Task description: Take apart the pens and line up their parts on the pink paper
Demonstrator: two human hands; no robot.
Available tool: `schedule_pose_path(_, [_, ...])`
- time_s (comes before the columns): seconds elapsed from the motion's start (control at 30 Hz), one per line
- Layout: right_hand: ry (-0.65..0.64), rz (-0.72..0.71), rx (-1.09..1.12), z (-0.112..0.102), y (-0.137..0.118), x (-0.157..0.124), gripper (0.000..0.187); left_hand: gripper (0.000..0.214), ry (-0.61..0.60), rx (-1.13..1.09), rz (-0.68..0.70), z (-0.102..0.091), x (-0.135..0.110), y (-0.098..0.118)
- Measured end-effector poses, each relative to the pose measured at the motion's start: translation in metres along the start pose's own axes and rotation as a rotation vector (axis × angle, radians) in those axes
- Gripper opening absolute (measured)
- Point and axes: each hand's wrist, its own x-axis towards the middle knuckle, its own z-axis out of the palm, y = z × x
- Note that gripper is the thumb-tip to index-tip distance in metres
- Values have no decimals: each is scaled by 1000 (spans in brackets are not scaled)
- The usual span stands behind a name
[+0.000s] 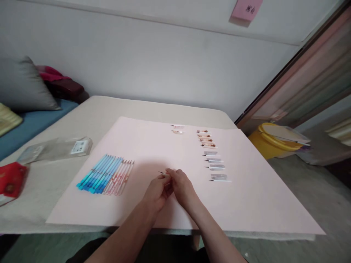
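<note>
My left hand (158, 190) and my right hand (179, 182) meet over the middle of a pale sheet (153, 144), fingers closed together. A pen refill (161, 172) pokes out from between them, its dark tip pointing left; the fingers hide the rest. To the left lies a row of blue pens (100, 173) beside pink-and-white patterned pens (119, 179). On the right, thin refills lie next to short brown patterned pieces (207, 140) and grey patterned pieces (215, 166). Farther back are two pale sets (178, 131) of similar parts.
A clear plastic bag (59, 149) and a red object (12, 179) lie on the table's left side. Beyond that are a blue seat and a grey cushion (24, 86). A yellow bin (264, 142) stands on the floor at right. A wall (153, 62) borders the back.
</note>
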Motion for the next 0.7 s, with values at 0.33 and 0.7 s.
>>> schedule_pose_path(0.33, [96,-45,59,2,20,21,41,24,124,32,-30,1,-3,23])
schedule_pose_path(0.7, [102,-45,-365,-17,81,141,37,30,155,-20,-10,1,-1,44])
